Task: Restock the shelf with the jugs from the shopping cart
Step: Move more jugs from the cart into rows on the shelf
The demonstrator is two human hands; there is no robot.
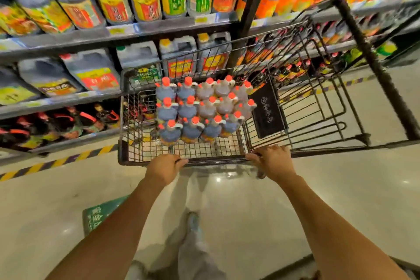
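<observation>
Both hands, left hand (164, 169) and right hand (273, 161), curled fingers round cart (127, 120) rim; jugs (200, 109) all unloaded yet, shelf (68, 100) restock not started.

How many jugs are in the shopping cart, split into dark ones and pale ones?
Dark jugs: 8
Pale jugs: 6
Total: 14 jugs in the shopping cart, counted by their caps because the picture is blurred.

Bright overhead light glares off the floor (218, 179) (edges warped, blurred).
</observation>
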